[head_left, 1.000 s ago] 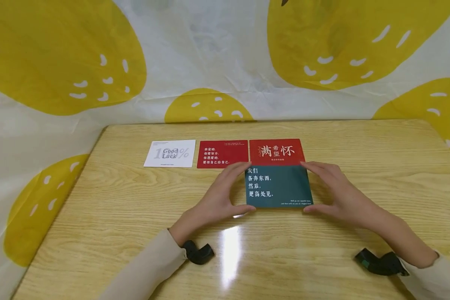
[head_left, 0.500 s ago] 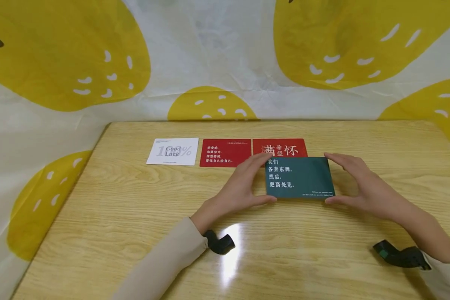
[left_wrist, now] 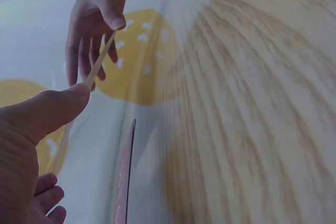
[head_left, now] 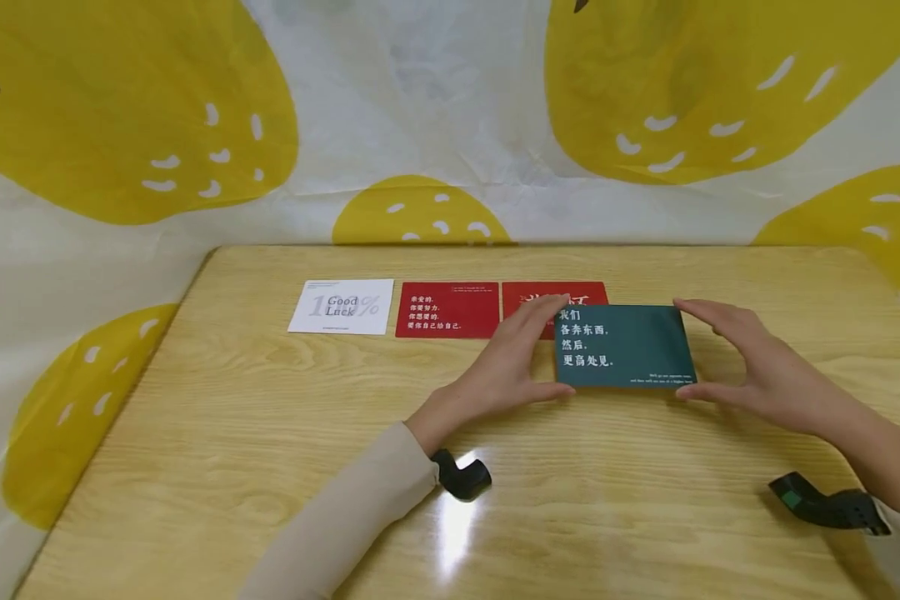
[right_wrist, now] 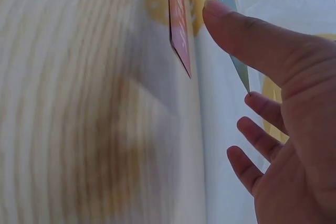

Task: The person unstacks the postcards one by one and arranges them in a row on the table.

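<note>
A dark green postcard (head_left: 637,342) with white Chinese lettering is pinched by its corners between both hands, raised over the table. At its left end, the left hand (head_left: 498,367) grips with thumb below and forefinger at the upper corner. The right hand (head_left: 780,375) holds the opposite end the same way. In the left wrist view the thumb (left_wrist: 58,106) presses the edge-on card; in the right wrist view the green card (right_wrist: 240,69) lies between thumb and forefinger, other fingers spread apart. Behind it, a red card (head_left: 521,293) with large white characters is partly covered from view.
On the wooden table (head_left: 270,450), another red card (head_left: 446,312) and a white "Good Luck" card (head_left: 341,307) lie in a row left of the partly covered one. A white cloth (head_left: 420,100) with yellow fruit prints hangs behind the far edge. Each wrist carries a black bracket (head_left: 465,477).
Both hands have carried the green card to the right and slightly farther away, from below the right red card to overlapping its lower right part. The row of cards stays put.
</note>
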`<state>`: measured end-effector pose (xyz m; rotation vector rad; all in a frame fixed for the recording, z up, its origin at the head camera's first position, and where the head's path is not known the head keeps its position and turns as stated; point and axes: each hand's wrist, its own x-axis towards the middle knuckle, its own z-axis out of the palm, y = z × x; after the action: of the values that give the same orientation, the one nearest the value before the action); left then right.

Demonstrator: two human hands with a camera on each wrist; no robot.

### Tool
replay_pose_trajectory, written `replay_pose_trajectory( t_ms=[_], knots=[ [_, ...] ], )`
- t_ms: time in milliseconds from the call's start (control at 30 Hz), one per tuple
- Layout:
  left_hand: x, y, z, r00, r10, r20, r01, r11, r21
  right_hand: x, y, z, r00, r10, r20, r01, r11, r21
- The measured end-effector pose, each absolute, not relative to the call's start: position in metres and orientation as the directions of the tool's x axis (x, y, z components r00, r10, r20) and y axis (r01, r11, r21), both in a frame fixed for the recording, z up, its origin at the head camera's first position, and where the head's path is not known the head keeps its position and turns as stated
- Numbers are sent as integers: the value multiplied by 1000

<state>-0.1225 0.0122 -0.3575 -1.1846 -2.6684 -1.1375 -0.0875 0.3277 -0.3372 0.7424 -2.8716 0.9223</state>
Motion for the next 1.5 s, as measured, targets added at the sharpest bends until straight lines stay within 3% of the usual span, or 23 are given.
replay_pose_trajectory(
  t_ms=[333, 600, 1033, 1500],
  knots=[
    [-130, 33, -354, -724, 646, 244, 628, 469, 621, -95, 350, -334, -861, -454, 229, -506, 726, -465],
    [-144, 50, -353, -745, 633, 209, 613, 527, 588, -105, 366, -334, -877, -439, 196, -478, 755, -448],
    [-164, 72, -361, -760, 638, 125, 608, 629, 485, -121, 389, -346, -893, -423, 152, -444, 775, -450],
    [-177, 98, -365, -781, 624, 3, 585, 731, 351, -134, 410, -356, -916, -399, 35, -353, 763, -541]
  ],
)
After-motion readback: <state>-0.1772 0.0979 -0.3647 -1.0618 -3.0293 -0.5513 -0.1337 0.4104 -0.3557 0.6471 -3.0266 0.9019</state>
